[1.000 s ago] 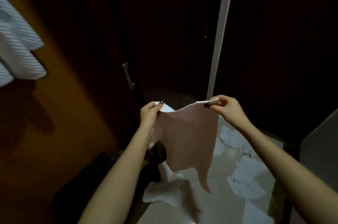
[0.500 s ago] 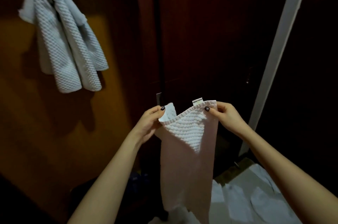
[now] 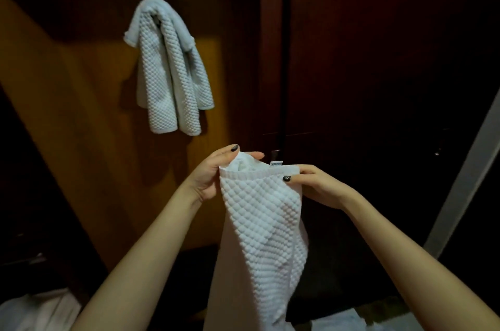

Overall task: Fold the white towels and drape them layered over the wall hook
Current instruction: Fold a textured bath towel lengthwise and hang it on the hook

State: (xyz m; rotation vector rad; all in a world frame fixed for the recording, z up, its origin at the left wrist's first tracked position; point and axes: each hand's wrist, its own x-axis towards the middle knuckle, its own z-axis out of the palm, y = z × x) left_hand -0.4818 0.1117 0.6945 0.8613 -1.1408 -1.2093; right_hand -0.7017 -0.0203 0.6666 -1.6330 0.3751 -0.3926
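Observation:
A white waffle-textured towel (image 3: 259, 228) hangs folded lengthwise in front of me, its top edge held at chest height. My left hand (image 3: 213, 171) grips the top left corner, thumb over the fold. My right hand (image 3: 311, 184) pinches the top right corner just below a small label. Up on the wooden wall to the left, white towels (image 3: 167, 71) hang draped in layers over a hook; the hook itself is hidden under them.
A dark wooden door (image 3: 378, 60) with a pale frame strip (image 3: 465, 182) stands behind the towel. More white cloth lies low at the bottom left (image 3: 35, 311) and bottom right (image 3: 338, 320). The orange-brown wall panel (image 3: 94, 127) is dimly lit.
My hands have come closer together, folding the towel narrower. My view has turned left and up, so the hanging towels sit nearer the middle.

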